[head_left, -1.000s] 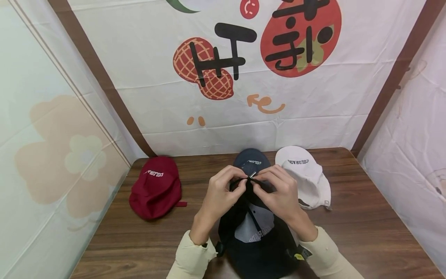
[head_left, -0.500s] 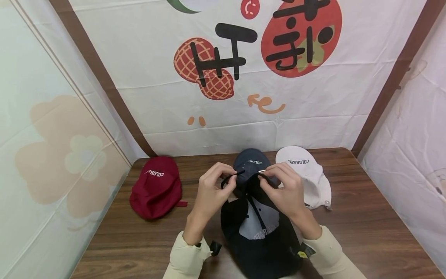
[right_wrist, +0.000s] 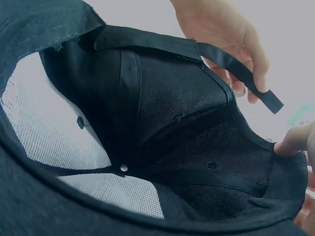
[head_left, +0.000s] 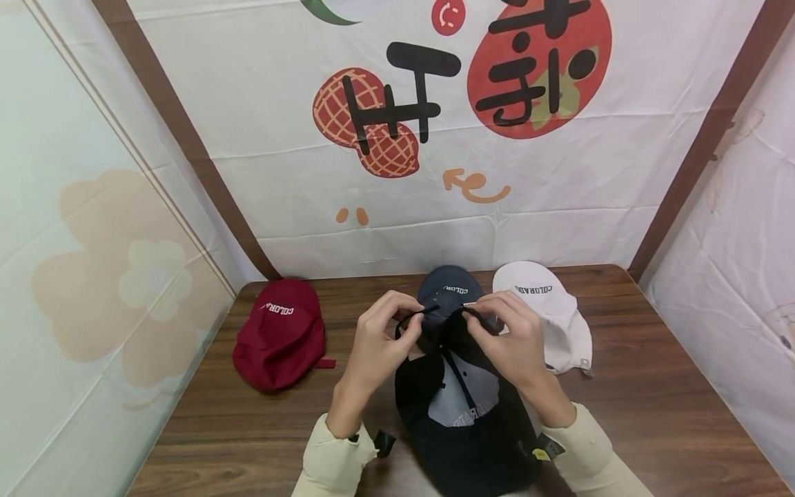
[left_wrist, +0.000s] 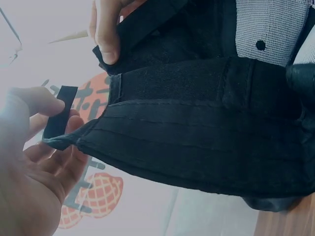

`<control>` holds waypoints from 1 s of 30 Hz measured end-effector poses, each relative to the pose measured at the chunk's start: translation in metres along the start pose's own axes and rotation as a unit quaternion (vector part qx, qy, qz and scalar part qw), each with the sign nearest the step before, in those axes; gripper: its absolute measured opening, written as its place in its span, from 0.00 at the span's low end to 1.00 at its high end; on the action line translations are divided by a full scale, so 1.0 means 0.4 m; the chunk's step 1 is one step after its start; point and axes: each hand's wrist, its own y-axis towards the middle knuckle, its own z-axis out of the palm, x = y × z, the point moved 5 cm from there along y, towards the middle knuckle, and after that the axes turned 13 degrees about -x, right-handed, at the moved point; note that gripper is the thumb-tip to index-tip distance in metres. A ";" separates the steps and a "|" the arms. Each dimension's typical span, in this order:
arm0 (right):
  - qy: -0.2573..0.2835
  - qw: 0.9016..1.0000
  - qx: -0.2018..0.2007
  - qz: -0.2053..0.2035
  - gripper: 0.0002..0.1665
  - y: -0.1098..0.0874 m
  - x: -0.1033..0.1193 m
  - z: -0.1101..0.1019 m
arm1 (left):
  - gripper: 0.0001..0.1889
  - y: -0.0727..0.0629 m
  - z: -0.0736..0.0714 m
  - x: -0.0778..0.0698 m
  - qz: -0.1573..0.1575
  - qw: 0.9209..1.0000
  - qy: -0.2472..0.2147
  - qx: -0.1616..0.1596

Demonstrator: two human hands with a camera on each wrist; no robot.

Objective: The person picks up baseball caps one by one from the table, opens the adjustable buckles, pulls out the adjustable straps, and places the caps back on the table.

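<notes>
A black cap [head_left: 462,452] is turned with its inside up and its brim toward me, with a grey mesh lining showing. My left hand [head_left: 379,342] pinches the cap's back strap [left_wrist: 60,113] between thumb and fingers, its free end sticking out past the thumb. On the other side of the back opening, my right hand [head_left: 512,338] grips the cap's edge near a small metal buckle [head_left: 468,304]. A gap separates strap end and buckle. In the right wrist view, the right thumb presses the edge of the black fabric.
Along the back of the wooden table [head_left: 646,400] lie a red cap [head_left: 279,338] at left, a navy cap [head_left: 450,290] behind my hands, and a white cap [head_left: 546,310] at right. A printed white cloth [head_left: 279,193] hangs behind the table.
My hands were together at the buckle a second ago. They have since spread apart, the left with the strap end and the right with the buckle side. Over the last half second they barely move.
</notes>
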 end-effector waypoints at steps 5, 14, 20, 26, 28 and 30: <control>-0.002 1.000 -0.011 -0.001 0.14 0.004 -0.002 -0.005 | 0.08 -0.001 0.002 -0.001 -0.004 1.000 -0.002 0.006; -0.007 1.000 -0.003 0.021 0.12 0.009 -0.007 -0.007 | 0.07 -0.003 0.008 -0.002 -0.003 1.000 0.000 0.019; -0.006 1.000 -0.001 0.025 0.12 0.013 -0.010 -0.009 | 0.05 -0.003 0.013 -0.009 -0.005 0.999 -0.013 0.033; -0.009 1.000 -0.001 0.022 0.13 0.017 -0.011 -0.011 | 0.06 -0.005 0.023 -0.020 0.001 0.998 -0.024 0.056; -0.011 1.000 0.001 0.023 0.13 0.018 -0.011 -0.012 | 0.06 -0.005 0.026 -0.024 0.003 0.998 -0.023 0.065; -0.012 1.000 0.003 0.025 0.12 0.019 -0.010 -0.012 | 0.06 -0.005 0.028 -0.028 0.007 0.997 -0.021 0.071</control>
